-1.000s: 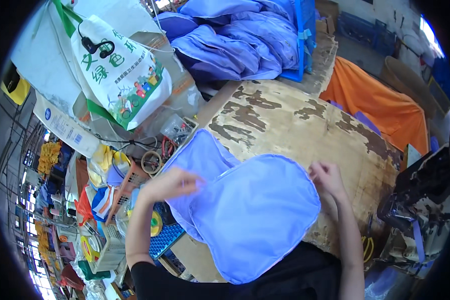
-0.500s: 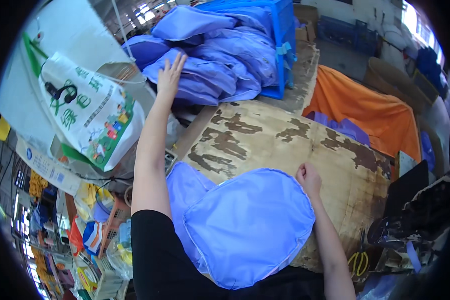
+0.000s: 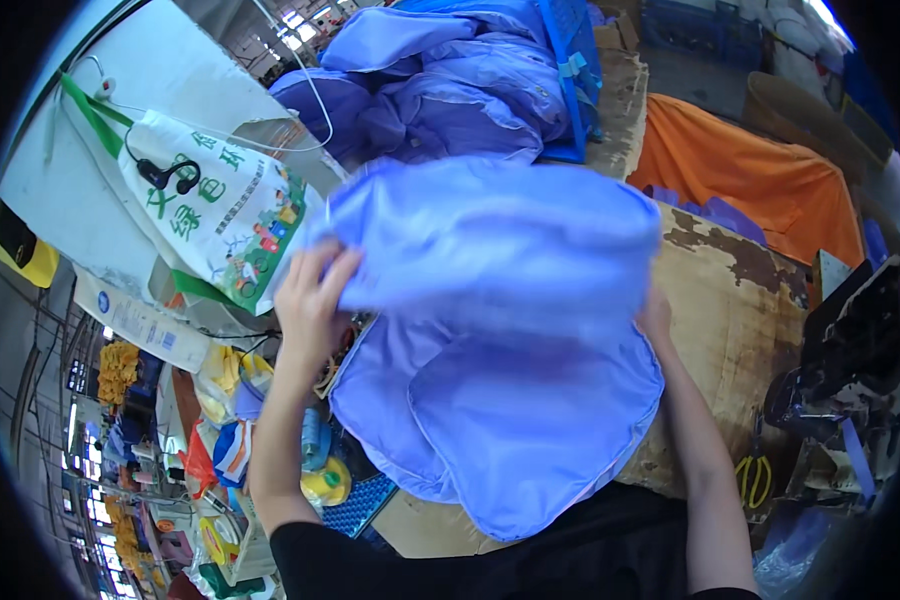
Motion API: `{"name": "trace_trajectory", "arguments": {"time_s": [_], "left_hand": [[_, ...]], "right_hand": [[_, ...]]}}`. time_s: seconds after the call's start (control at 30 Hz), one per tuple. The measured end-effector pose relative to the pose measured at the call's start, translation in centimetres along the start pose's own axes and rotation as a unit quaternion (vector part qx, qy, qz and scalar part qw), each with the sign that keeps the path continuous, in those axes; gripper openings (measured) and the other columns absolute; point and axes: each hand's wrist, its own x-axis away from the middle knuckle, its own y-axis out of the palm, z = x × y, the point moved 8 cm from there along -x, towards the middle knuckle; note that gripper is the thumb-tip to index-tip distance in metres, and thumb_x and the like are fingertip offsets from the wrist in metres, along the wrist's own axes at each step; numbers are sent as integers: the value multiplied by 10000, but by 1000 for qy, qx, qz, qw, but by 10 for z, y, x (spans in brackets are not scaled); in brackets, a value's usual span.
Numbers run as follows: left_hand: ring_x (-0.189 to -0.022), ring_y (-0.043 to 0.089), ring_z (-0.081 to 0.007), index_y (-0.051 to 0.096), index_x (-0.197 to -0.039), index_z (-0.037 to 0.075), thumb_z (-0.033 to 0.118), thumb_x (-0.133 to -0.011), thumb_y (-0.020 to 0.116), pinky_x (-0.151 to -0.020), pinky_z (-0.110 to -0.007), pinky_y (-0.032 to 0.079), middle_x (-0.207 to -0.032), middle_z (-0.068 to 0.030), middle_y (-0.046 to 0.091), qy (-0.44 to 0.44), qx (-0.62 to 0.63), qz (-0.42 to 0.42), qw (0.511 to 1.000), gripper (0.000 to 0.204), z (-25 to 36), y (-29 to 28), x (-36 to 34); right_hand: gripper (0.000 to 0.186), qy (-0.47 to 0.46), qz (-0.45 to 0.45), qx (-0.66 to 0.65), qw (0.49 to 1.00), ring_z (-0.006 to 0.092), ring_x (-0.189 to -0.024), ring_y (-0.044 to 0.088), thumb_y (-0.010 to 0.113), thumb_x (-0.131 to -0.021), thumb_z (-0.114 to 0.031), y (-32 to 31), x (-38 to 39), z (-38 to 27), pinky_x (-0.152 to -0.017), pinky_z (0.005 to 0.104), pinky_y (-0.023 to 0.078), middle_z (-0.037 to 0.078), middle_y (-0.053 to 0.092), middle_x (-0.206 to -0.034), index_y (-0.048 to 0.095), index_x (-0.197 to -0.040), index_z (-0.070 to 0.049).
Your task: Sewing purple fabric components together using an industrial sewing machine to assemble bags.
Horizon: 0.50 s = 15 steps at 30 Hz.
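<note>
Over the worn tabletop (image 3: 735, 340), purple fabric (image 3: 500, 235) spans between left fingers (image 3: 317, 268) and right fingers (image 3: 656, 308).

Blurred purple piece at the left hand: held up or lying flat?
Held up: the blurred purple piece has the left hand at its left edge and shades the rounded piece below.

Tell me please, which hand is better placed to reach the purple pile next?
Probably the left hand: it looks nearer the purple pile, though it holds the raised piece by its left edge. The right hand looks farther, near the piece's right edge.
</note>
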Motion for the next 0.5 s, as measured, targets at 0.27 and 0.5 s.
{"name": "trace_trajectory", "arguments": {"time_s": [0.27, 0.5], "left_hand": [[-865, 629, -279, 690, -1075, 55, 63, -750, 659, -787, -359, 512, -1014, -67, 676, -69, 208, -291, 931, 327, -6, -8, 162], [-596, 540, -196, 651, -822, 26, 68, -787, 598, -607, -321, 464, -684, -49, 622, -103, 128, -337, 927, 75, -76, 30, -4]], "right_hand": [[45, -1, -10, -3, 1000, 193, -568, 529, 578, -853, -122, 0, 6, -6, -554, 338, 427, 23, 577, -678, 617, -859, -99], [48, -3, -11, 17, 1000, 186, -564, 524, 581, -851, -123, -4, 5, -14, -554, 328, 428, 18, 573, -675, 622, -851, -99]]}}
